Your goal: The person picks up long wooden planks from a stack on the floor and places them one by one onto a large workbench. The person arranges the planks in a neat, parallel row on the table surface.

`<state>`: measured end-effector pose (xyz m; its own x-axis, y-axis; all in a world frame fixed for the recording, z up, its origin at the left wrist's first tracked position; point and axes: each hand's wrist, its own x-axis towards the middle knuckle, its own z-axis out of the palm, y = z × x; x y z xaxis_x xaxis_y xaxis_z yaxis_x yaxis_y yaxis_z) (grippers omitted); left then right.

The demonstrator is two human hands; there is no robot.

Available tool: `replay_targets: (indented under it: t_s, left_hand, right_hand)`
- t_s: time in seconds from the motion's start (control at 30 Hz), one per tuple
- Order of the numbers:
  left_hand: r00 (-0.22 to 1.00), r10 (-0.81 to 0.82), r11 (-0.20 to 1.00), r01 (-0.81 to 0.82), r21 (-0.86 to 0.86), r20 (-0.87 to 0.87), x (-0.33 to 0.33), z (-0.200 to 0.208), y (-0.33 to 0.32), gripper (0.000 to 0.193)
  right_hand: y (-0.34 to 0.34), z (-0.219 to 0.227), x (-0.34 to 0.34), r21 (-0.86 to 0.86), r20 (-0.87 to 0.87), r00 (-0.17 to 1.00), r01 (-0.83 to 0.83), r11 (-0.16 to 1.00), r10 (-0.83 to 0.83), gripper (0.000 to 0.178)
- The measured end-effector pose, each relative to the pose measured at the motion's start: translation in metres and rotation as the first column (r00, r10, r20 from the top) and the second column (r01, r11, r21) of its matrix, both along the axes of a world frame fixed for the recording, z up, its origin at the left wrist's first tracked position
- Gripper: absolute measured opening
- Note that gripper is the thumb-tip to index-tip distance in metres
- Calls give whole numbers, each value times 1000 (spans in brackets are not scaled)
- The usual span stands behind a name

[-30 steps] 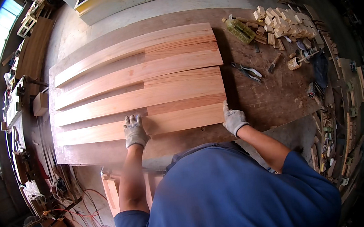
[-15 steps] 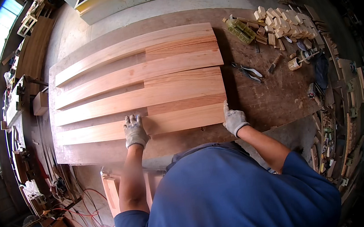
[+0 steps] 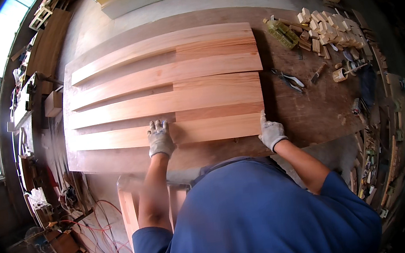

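Observation:
Long pale wooden boards [image 3: 126, 109] lie side by side on a brown work table, with shorter reddish wood pieces [image 3: 220, 111] between them at the right. Their right ends nearly line up. My left hand [image 3: 160, 138], in a light work glove, lies across the nearest board [image 3: 212, 129], its fingers stretched out and reaching the far edge. At that board's right end, my gloved right hand [image 3: 272, 133] rests with one finger extended along the end corner. Its other fingers are partly hidden. Neither hand holds a loose item.
Right of the boards are pliers [image 3: 289, 81], a brush [image 3: 319, 72], a glue pot [image 3: 340, 75] and a yellowish plastic bottle [image 3: 281, 34]. Small wood blocks [image 3: 333, 29] are heaped at the far right. The table's near edge [image 3: 111, 170] runs before me; cables [image 3: 107, 225] lie on the floor lower left.
The scene has shifted slightly right and up in the view. Both hands and the boards keep their places relative to each other.

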<state>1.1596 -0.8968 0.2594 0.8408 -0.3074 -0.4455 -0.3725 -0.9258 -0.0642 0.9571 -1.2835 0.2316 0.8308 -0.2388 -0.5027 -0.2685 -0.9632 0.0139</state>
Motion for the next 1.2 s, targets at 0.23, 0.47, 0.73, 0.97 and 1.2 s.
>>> replay_targets:
  t_s: [0.23, 0.47, 0.73, 0.97, 1.2]
  left_hand:
    - [1000, -18, 999, 18, 28, -5, -1, 8, -3, 105]
    - [1000, -20, 1000, 20, 20, 1, -1, 9, -4, 105]
    - [1000, -15, 999, 16, 45, -17, 0, 9, -5, 107]
    - [1000, -29, 999, 29, 38, -2, -1, 8, -5, 103]
    - [1000, -21, 999, 21, 36, -12, -1, 11, -5, 103]
  right_hand:
    - [1, 3, 2, 9, -19, 999, 35, 999, -35, 113]
    - [-1, -1, -1, 8, 21, 999, 28, 1000, -28, 113]
    - [-2, -4, -1, 2, 17, 999, 30, 1000, -30, 114]
    - [-2, -4, -1, 11, 4, 999, 41, 999, -41, 113]
    - [1, 4, 1, 3, -12, 999, 42, 999, -42, 112]
